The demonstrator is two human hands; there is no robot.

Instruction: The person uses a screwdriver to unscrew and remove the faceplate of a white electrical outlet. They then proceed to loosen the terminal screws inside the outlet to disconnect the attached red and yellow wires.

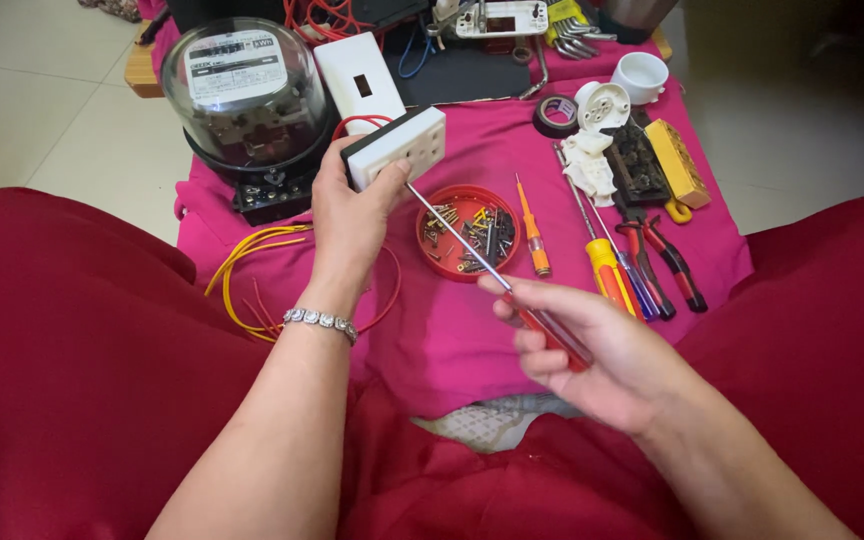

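Observation:
My left hand (349, 215) grips a white socket box with a black back (399, 145), held up over the pink cloth (472, 330). My right hand (592, 350) holds a screwdriver with a clear red handle (512, 290). Its long metal shaft runs up and left, and the tip touches the lower edge of the socket box. A round red lid (430, 235) filled with several small screws lies just beneath the shaft. A red wire loops out from behind the box.
A glass-domed electric meter (247, 100) stands at the back left beside a white switch plate (360, 78). Yellow wires (242, 265) lie at the left. Screwdrivers (607, 265), pliers (667, 265), a tape roll (555, 116) and white lamp-holder parts (602, 105) lie at the right.

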